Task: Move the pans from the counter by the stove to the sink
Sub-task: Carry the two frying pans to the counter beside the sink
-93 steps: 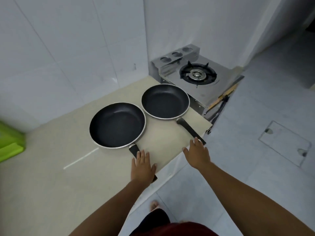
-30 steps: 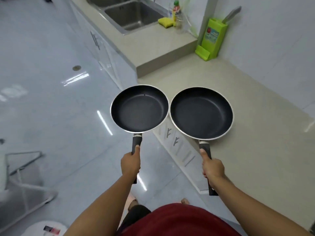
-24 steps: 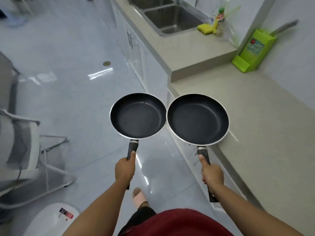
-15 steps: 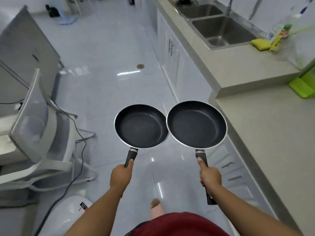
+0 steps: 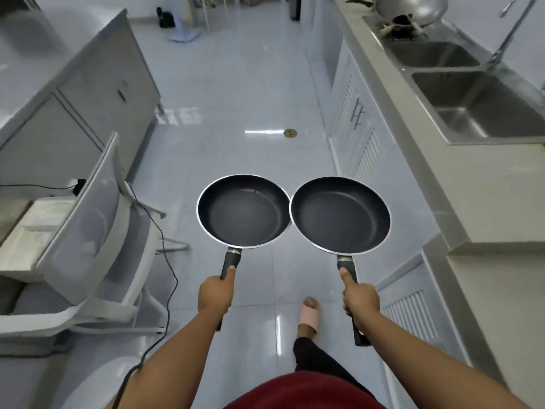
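Observation:
Two black non-stick frying pans with silver rims are held level over the floor, rims touching side by side. My left hand (image 5: 215, 296) grips the black handle of the left pan (image 5: 243, 212), thumb along the top. My right hand (image 5: 360, 301) grips the handle of the right pan (image 5: 340, 215) the same way. The double steel sink (image 5: 483, 101) is set in the counter at the upper right, with its tap (image 5: 507, 36) behind it. Both basins look empty.
A beige counter (image 5: 472, 184) with white louvred cabinets (image 5: 362, 140) runs along the right. A steel wok (image 5: 410, 8) sits beyond the sink. On the left stand a white chair (image 5: 88, 231), a trailing black cable (image 5: 168, 261) and grey cabinets (image 5: 76, 93). Tiled floor lies ahead.
Both hands took the pans off the counter by the stove. The view has swung round and moved along the aisle; the sink now lies at the upper right, nearer.

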Tool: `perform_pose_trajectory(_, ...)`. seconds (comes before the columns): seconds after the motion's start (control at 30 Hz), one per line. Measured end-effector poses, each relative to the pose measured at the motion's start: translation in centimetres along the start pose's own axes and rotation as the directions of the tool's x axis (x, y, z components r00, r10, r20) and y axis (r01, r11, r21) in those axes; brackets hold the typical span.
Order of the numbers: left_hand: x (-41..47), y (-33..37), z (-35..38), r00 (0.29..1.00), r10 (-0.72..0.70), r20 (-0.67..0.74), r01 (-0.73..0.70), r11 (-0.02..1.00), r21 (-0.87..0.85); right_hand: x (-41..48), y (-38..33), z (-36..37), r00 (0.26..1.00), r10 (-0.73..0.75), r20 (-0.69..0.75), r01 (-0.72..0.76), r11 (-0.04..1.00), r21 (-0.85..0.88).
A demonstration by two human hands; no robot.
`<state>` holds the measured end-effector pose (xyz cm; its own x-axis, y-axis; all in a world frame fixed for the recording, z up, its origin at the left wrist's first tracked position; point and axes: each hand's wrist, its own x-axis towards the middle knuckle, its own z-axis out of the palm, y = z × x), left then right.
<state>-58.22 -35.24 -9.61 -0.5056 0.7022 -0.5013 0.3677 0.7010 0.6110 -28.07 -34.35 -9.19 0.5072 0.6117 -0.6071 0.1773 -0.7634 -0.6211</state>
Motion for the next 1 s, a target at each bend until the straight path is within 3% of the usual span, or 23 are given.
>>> perform_pose_trajectory(0.3,9.9,13.6,3.0,0.994,-0.089,-0.066,0.084,0.994,-0.069,12.9,-16.5,1.2,0.996,-0.07,0.062,0.076,0.992,-0.098)
perform_pose_trajectory(0.53,18.4,21.4,4.0,0.986,-0.137,-0.098,0.121,0.98,-0.158,20.7,-27.6,4.8,0.989,-0.09,0.118,0.099,0.992,-0.073)
perform_pose_trajectory(1.0,48.3,42.8,0.7,0.988,-0.108,-0.106,0.099,0.991,-0.093,37.4,-53.5,18.0,0.992,-0.102,0.072,0.108,0.991,-0.08)
